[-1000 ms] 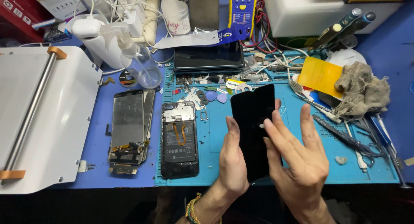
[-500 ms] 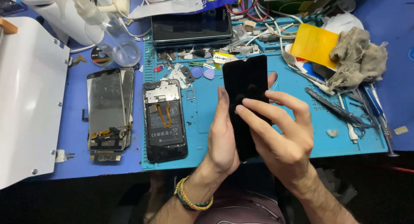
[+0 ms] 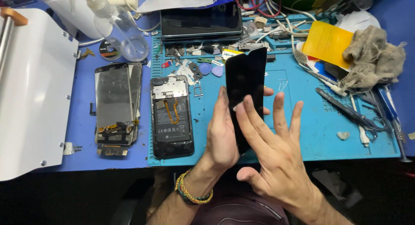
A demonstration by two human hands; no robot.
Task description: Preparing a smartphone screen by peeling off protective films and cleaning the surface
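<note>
My left hand [image 3: 222,136] grips a black phone screen panel [image 3: 245,84] by its lower left edge and holds it upright above the blue work mat [image 3: 302,134]. My right hand [image 3: 272,153] lies flat against the panel's face, fingers spread, with the index finger touching the glass. To the left on the mat lies an opened phone body [image 3: 173,117] with its battery and orange flex cable showing. Further left sits a detached display assembly [image 3: 116,108].
A white machine lid [image 3: 30,99] fills the left side. A clear plastic bottle [image 3: 123,34] and a dark tablet [image 3: 201,21] stand at the back. At the right lie a yellow card [image 3: 326,43], a grey rag [image 3: 374,56], tweezers and cutters [image 3: 350,110]. Small parts and picks litter the mat's top.
The view has shifted slightly, so the bench sits higher in frame. My right hand has slid down the panel's face and its fingers have spread wider. My left hand keeps its grip.
</note>
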